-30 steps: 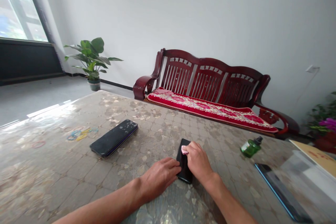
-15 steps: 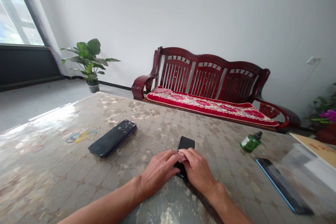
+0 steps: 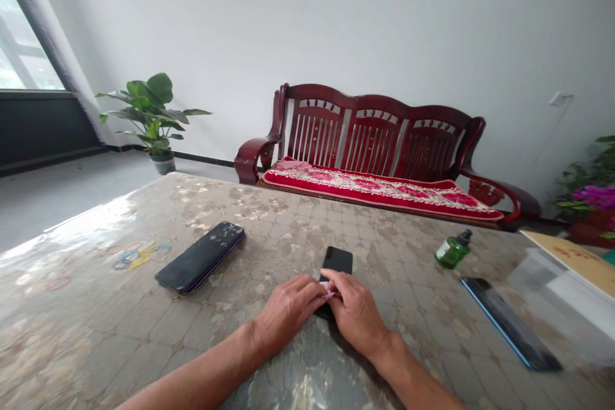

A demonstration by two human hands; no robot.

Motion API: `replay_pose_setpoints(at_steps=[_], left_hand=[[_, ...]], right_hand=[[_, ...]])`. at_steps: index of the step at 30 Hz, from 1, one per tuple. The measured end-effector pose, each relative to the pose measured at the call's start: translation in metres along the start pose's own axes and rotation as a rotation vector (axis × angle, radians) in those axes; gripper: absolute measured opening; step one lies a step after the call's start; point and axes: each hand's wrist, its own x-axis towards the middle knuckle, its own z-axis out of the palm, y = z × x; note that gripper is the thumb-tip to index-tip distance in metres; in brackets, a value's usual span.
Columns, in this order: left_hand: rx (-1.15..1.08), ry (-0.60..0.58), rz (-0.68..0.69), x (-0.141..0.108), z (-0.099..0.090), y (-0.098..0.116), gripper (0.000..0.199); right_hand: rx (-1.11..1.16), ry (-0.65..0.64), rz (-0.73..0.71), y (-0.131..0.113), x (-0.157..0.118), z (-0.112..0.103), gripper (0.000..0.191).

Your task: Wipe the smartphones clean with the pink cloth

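A black phone [image 3: 340,260] lies on the table in front of me, partly covered by my hands, with a darker strip along its upper left. Over its middle, a small crumpled piece of pale pink cloth or tissue [image 3: 327,290] shows between my fingertips. My left hand [image 3: 291,302] reaches in from the left, its fingers together and their tips closed on the cloth. From the other side, my right hand [image 3: 358,311] pinches the same cloth with bent fingers. The phone's lower part is mostly hidden beneath both hands.
To the left lie a stack of dark phones [image 3: 202,257] and several coloured rubber bands [image 3: 137,256]. On the right are a green spray bottle [image 3: 452,250], a blue-edged phone [image 3: 509,323] and a tan envelope [image 3: 571,262]. A wooden bench [image 3: 369,134] stands beyond the table [image 3: 269,218].
The view has shifted slightly. The phone under my hands now shows a darker strip at its upper left, and more of the pink piece shows between my fingers.
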Motion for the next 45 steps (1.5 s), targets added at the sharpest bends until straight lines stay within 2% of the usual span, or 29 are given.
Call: replay_pose_setpoints(at_steps=[3,7,11,14,17,21,25,32,40,45], left_hand=[[0.006,0.010,-0.054,0.000,0.002,-0.002,0.028],[-0.009,0.018,-0.087,0.001,0.000,-0.002,0.025],[-0.039,0.069,-0.128,0.001,0.000,-0.002,0.025],[-0.045,0.057,-0.122,0.001,0.001,-0.002,0.026],[-0.030,0.037,-0.141,0.001,0.000,-0.001,0.022],[0.087,0.053,-0.190,-0.002,-0.002,0.001,0.013],[0.154,-0.029,-0.168,-0.006,-0.001,-0.002,0.032],[0.136,-0.087,-0.057,-0.009,0.005,-0.006,0.039],[0.236,-0.087,0.007,-0.007,0.005,-0.002,0.029],[0.315,-0.138,-0.017,-0.003,0.006,0.005,0.028]], right_hand=[[-0.049,-0.002,-0.058,-0.003,-0.002,0.002,0.036],[-0.119,0.013,-0.092,-0.009,-0.002,0.001,0.037],[-0.172,-0.029,-0.114,-0.018,-0.001,0.001,0.052],[-0.201,-0.029,-0.104,-0.019,0.000,0.007,0.056],[-0.235,0.010,-0.081,-0.015,0.002,0.010,0.047],[-0.237,0.018,-0.060,-0.008,0.003,0.006,0.021],[-0.153,0.038,-0.055,-0.004,0.000,0.002,0.020],[-0.133,-0.012,-0.047,-0.002,-0.002,-0.001,0.020],[-0.141,-0.008,-0.052,-0.003,-0.003,0.003,0.019],[-0.141,-0.014,-0.056,-0.001,-0.003,-0.001,0.018]])
